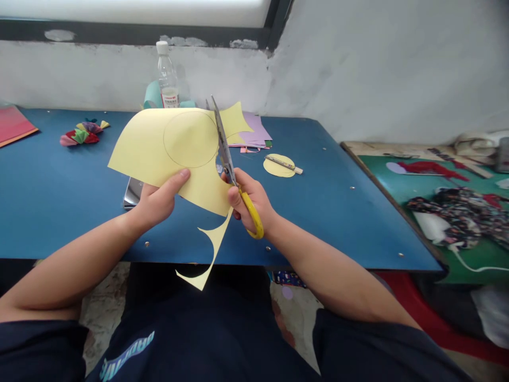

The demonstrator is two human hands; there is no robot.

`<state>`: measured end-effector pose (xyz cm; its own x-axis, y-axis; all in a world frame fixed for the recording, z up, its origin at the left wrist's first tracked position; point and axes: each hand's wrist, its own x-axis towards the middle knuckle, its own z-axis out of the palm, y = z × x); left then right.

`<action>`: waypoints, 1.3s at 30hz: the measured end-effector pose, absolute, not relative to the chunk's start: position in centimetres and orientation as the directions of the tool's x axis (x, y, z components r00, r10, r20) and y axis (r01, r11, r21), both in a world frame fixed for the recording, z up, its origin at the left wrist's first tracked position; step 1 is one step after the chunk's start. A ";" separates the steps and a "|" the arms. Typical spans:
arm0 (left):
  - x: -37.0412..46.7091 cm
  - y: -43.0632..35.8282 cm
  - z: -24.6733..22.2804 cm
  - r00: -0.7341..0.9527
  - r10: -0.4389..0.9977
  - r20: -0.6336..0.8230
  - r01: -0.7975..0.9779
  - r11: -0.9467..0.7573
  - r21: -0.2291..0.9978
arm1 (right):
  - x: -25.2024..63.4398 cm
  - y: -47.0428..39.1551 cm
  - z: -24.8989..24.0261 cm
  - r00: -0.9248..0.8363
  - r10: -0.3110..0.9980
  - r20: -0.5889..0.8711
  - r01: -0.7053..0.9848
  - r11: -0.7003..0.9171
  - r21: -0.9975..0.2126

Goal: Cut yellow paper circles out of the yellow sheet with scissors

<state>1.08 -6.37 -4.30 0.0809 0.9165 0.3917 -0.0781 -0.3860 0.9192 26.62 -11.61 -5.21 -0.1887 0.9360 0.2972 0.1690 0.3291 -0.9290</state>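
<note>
We are holding yellow paper (137, 138) above counter (330, 212): left hand (161, 200) pinching near edge, right hand (256, 201) gripping scissors (226, 151). Paper is probably handling light, bendy, easily creased; we are best taking hold outside drawn circle (191, 140).

Left grip (159, 200) pinched, right grip (259, 197) curled

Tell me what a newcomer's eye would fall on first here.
First, probably, the large yellow sheet in the left hand, left of centre, with a circle drawn on it. Next, the yellow-handled scissors in the right hand, at the sheet's right side, above a dangling scalloped offcut. Behind them, a bottle stands near the wall.
</note>
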 end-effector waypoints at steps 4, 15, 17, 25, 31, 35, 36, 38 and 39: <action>1.1 -6.3 -4.2 0.099 0.917 0.386 -0.070 -0.380 0.922 | 26.5 -11.5 -5.3 -0.176 0.934 0.310 0.152 0.337 -0.929; 1.4 -6.1 -3.6 0.136 0.913 0.384 -0.167 -0.361 0.918 | 26.6 -11.7 -4.7 -0.183 0.937 0.298 0.158 0.327 -0.932; 1.3 -5.9 -3.8 0.128 0.912 0.389 -0.170 -0.367 0.915 | 26.6 -11.7 -4.6 -0.182 0.937 0.298 0.162 0.328 -0.931; 1.2 -5.3 -4.3 0.112 0.920 0.375 -0.201 -0.349 0.915 | 26.3 -12.0 -4.3 -0.145 0.941 0.307 0.175 0.329 -0.928; 1.2 -4.7 -4.9 0.085 0.925 0.369 -0.240 -0.341 0.909 | 26.1 -12.5 -4.1 -0.131 0.944 0.305 0.135 0.321 -0.937; 1.1 -4.4 -5.2 0.079 0.918 0.388 -0.260 -0.357 0.897 | 26.0 -12.3 -4.5 -0.132 0.942 0.307 0.131 0.324 -0.937; 1.0 -4.4 -5.3 0.080 0.916 0.394 -0.271 -0.360 0.893 | 26.1 -12.1 -4.7 -0.140 0.939 0.312 0.132 0.331 -0.934; 1.0 -4.4 -5.3 0.078 0.914 0.398 -0.289 -0.361 0.887 | 26.3 -11.6 -5.2 -0.156 0.931 0.329 0.135 0.350 -0.927; 1.0 -4.3 -5.3 0.079 0.915 0.396 -0.293 -0.358 0.886 | 26.3 -11.4 -5.4 -0.161 0.928 0.336 0.138 0.358 -0.923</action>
<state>0.98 -4.34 -5.32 0.0789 0.9149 0.3958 -0.2932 -0.3582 0.8864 26.35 -11.38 -5.43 -0.1612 0.9280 0.3358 0.1376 0.3581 -0.9235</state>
